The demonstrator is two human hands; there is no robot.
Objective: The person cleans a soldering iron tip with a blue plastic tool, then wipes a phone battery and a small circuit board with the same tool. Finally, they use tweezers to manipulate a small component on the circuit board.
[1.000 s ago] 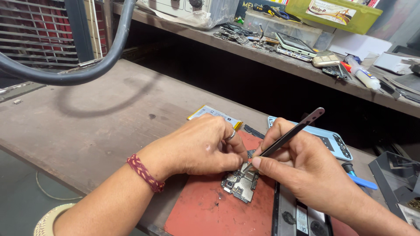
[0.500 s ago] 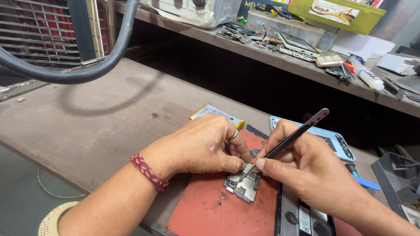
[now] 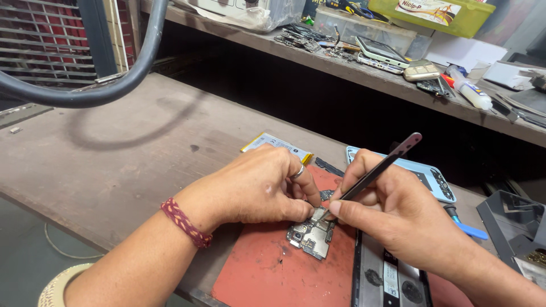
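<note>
Circuit board (image 3: pixel 311 233) lies on the red mat (image 3: pixel 267 273), directly under both sets of fingertips. Left hand (image 3: pixel 256 187) is closed narrowly over its upper edge, thumb and forefinger pinning it flat. Right hand (image 3: pixel 392 210) grips dark tweezers (image 3: pixel 378 169) like a pen, tips meeting the board just beside the left thumb; what the tips hold cannot be told. Doing this well probably means firm left-hand pressure and a low, steady tweezer angle, so nothing flicks toward the open phone frame (image 3: pixel 387 273) below the right hand.
</note>
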